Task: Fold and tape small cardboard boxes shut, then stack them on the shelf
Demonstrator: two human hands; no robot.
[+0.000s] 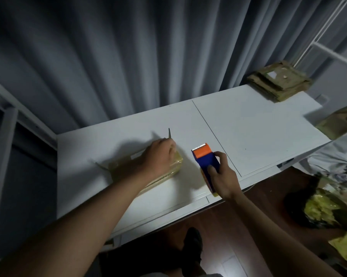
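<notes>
Cardboard box (pixel 169 166): lying flat on white table (pixel 258 126), left of centre, near half; tan, taped surface glossy, open flap at left end.
Left hand (pixel 158 154): resting on far right top of cardboard box, fingers curled, pinching thin dark strip (pixel 169 133) that stands up past the fingertips; nature of strip too small to tell.
Tape dispenser (pixel 205 158): blue body, orange front roller cover, just right of cardboard box, apart from it, above near table edge.
Right hand (pixel 222 176): gripping tape dispenser from near side, thumb on top, fingers wrapped round the blue body.
Stack of flattened cardboard (pixel 278 82): far right corner of table, several layers, white label on top.
Open cardboard box (pixel 340 122): right edge of table, partly cut off by frame.
Grey curtain (pixel 128 56): hanging in folds behind table.
White metal frame (pixel 328 50): upper right, beside flattened stack.
Yellow-green crumpled material (pixel 328 208): on dark wooden floor (pixel 248 226), near right.
</notes>
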